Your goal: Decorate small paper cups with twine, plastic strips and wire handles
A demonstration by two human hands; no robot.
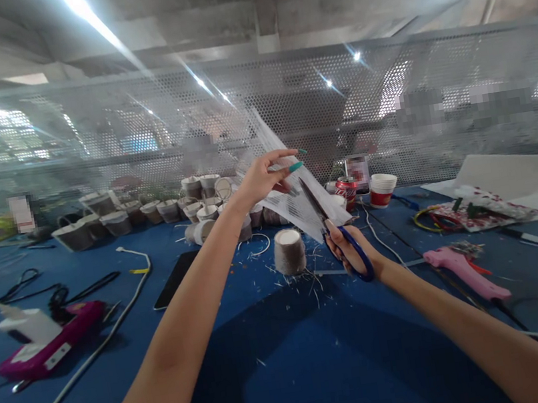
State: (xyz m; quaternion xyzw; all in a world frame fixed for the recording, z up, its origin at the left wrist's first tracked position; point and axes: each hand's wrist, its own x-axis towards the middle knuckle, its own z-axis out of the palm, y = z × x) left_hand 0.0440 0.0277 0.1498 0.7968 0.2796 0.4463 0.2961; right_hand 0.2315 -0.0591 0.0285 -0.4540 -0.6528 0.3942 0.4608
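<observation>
My left hand, its fingertips with green nails, is closed on a thin, translucent white sheet with a fine woven look, raised above the table. My right hand grips blue-handled scissors, whose blades point up and left and look nearly together. They lie against or just in front of the sheet; whether they touch it I cannot tell. Below and between both hands stands a small upside-down grey cup-shaped pot with a white base on top. Pale fibre scraps are scattered around it.
Several similar grey pots crowd the back left. A black phone lies left of my forearm. A magenta power strip and cables are at left. Pink glue gun, red can and paper cups sit at right. Perforated metal screen behind.
</observation>
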